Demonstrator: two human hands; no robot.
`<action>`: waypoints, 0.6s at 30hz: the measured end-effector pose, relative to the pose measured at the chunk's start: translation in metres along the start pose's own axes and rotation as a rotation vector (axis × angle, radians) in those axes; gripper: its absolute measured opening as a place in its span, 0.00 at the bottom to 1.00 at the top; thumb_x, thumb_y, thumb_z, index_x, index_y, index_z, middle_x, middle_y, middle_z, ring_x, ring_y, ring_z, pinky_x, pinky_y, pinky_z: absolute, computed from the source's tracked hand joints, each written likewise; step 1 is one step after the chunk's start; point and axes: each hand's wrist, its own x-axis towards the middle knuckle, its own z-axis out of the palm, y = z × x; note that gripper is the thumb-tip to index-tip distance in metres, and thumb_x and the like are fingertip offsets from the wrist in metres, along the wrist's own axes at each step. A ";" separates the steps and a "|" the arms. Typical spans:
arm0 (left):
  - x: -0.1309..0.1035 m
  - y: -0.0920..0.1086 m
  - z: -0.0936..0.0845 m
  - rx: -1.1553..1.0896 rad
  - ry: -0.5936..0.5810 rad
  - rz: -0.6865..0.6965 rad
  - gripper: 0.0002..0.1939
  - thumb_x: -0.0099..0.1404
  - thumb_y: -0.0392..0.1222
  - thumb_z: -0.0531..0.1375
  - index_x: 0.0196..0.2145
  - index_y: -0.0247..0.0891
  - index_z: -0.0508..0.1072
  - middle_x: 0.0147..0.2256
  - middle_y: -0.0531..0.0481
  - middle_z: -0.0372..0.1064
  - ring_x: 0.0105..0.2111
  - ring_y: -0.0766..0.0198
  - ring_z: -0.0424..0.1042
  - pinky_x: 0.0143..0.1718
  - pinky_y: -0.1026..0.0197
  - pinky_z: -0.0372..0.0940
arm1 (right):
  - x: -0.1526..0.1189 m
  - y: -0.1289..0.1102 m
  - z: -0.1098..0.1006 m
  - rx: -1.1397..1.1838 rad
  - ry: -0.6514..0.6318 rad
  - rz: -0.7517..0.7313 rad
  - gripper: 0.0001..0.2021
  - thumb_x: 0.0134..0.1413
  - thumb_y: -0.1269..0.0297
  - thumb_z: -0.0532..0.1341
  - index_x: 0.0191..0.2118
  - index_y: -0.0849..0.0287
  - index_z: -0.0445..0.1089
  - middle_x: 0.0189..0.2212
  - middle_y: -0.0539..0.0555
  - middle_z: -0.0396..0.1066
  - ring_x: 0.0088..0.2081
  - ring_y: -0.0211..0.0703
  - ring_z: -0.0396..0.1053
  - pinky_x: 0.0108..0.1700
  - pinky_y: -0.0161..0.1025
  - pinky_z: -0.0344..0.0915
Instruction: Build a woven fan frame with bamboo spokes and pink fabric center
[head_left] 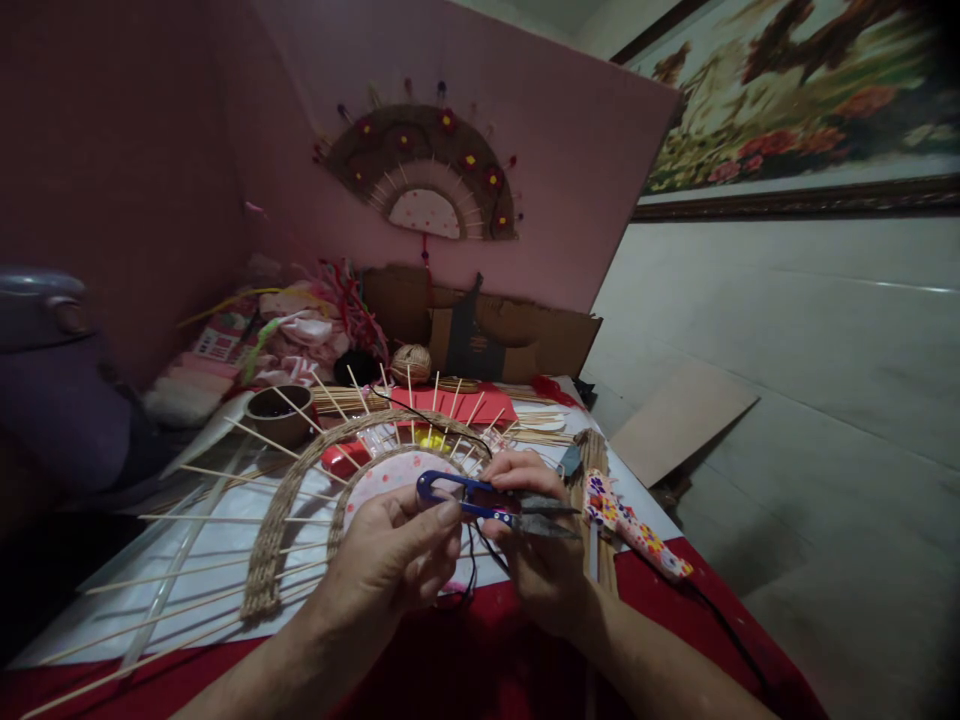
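Blue-handled thread snips (pixel 491 502) are held level between my two hands, with their dark blades pointing right. My left hand (pixel 409 545) pinches the rounded handle end. The fingers of my right hand (pixel 536 545) close around the snips near the blades. Below them a thin black cord (pixel 472 565) hangs in a loop; where its ends go is partly hidden by my fingers. Just behind my hands lies a half-round fan frame of thin wooden sticks (pixel 300 545), with a braided twine band (pixel 274 530) and a white, red-dotted centre (pixel 397 473).
A flower-patterned glue gun (pixel 634 525) lies at the right on brown strips (pixel 592 450). Behind the frame are a round bowl (pixel 281 415), red sheet (pixel 457 404) and twine ball (pixel 411 364). A finished fan (pixel 424 170) hangs on the pink board (pixel 577 170).
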 end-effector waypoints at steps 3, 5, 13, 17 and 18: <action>-0.001 -0.001 0.000 0.010 0.028 -0.005 0.08 0.51 0.40 0.66 0.26 0.35 0.72 0.17 0.55 0.67 0.12 0.78 0.57 0.14 0.73 0.49 | 0.001 0.001 0.001 0.004 0.033 0.011 0.13 0.55 0.73 0.57 0.46 0.55 0.63 0.40 0.55 0.61 0.45 0.46 0.61 0.45 0.47 0.62; -0.002 0.001 0.001 0.001 0.023 -0.020 0.07 0.51 0.38 0.67 0.26 0.35 0.73 0.17 0.55 0.67 0.13 0.78 0.57 0.14 0.73 0.49 | 0.001 0.001 0.001 -0.003 0.041 0.004 0.13 0.55 0.72 0.57 0.46 0.55 0.63 0.40 0.55 0.62 0.44 0.47 0.62 0.44 0.47 0.62; -0.004 0.004 0.002 -0.061 0.004 -0.085 0.08 0.52 0.40 0.66 0.24 0.33 0.73 0.18 0.54 0.67 0.14 0.78 0.58 0.14 0.73 0.49 | -0.001 0.000 0.000 -0.061 0.007 -0.050 0.16 0.54 0.74 0.58 0.48 0.55 0.61 0.41 0.55 0.62 0.44 0.45 0.62 0.45 0.46 0.64; -0.001 -0.003 -0.003 0.002 -0.053 -0.065 0.13 0.57 0.42 0.61 0.19 0.34 0.68 0.15 0.53 0.65 0.10 0.79 0.52 0.11 0.72 0.42 | -0.005 0.001 -0.001 -0.108 -0.078 -0.086 0.18 0.53 0.75 0.58 0.49 0.53 0.60 0.42 0.55 0.63 0.44 0.45 0.63 0.44 0.46 0.65; -0.001 -0.004 -0.002 0.001 -0.041 -0.068 0.13 0.58 0.41 0.60 0.19 0.34 0.68 0.16 0.53 0.66 0.10 0.79 0.52 0.12 0.72 0.42 | -0.006 0.001 -0.001 -0.122 -0.094 -0.093 0.19 0.53 0.76 0.57 0.50 0.53 0.59 0.42 0.55 0.63 0.44 0.45 0.64 0.44 0.46 0.65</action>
